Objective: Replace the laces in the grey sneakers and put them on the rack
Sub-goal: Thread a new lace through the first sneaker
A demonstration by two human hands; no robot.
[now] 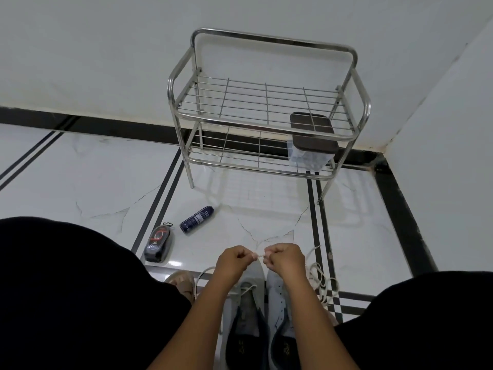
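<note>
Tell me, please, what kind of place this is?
Probably a home entryway corner: a two-tier steel wire shoe rack stands against the white wall, on a glossy white tiled floor with black border lines, with a dark blue spray can lying nearby.

No text is legible. The spray can [197, 219] carries a white label panel, characters too small. Insole marks in the grey sneakers [262, 329] possibly logos, unreadable.

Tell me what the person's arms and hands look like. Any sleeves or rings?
Both forearms are bare, with no sleeves in view. The left hand and right hand show no gloves, rings, watch or bracelets. Black clothing covers the knees on each side.
</note>
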